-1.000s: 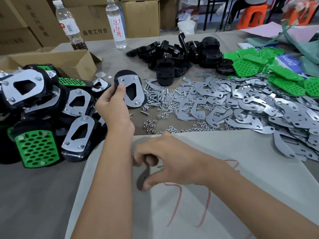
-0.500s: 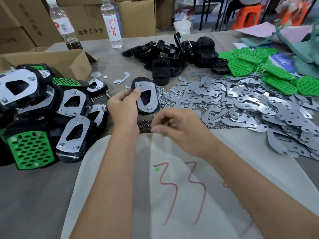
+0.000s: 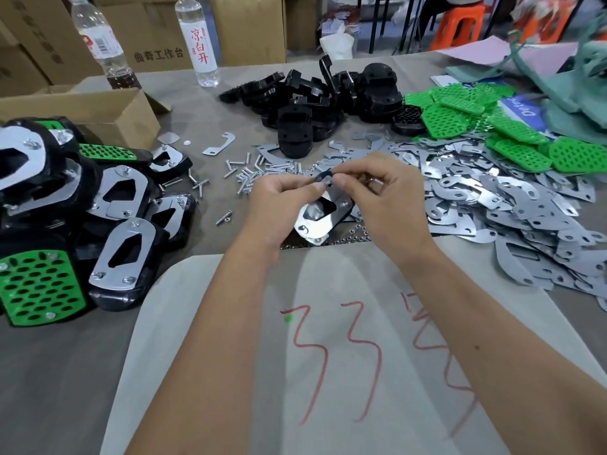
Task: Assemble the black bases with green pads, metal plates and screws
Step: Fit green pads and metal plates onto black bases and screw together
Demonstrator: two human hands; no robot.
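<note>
A black base with a shiny metal plate (image 3: 320, 214) on its upper face is held between both hands at the table's middle. My left hand (image 3: 279, 205) grips its left edge. The fingertips of my right hand (image 3: 381, 195) pinch at the plate's top corner, where a screw hole shows. Whether a nut or screw sits between those fingertips is too small to tell. Loose screws (image 3: 249, 174) and small nuts (image 3: 356, 233) lie just behind and below the base.
Finished bases (image 3: 121, 257) are heaped at the left by an open cardboard box (image 3: 108, 110). Bare black bases (image 3: 315, 103) are piled at the back, green pads (image 3: 512, 136) at the right, loose metal plates (image 3: 492, 205) in front of them. Two bottles (image 3: 200, 44) stand behind.
My left hand brought the plated base from the left toward the middle. My right hand rose from the white sheet and now pinches at the plate's top corner.
</note>
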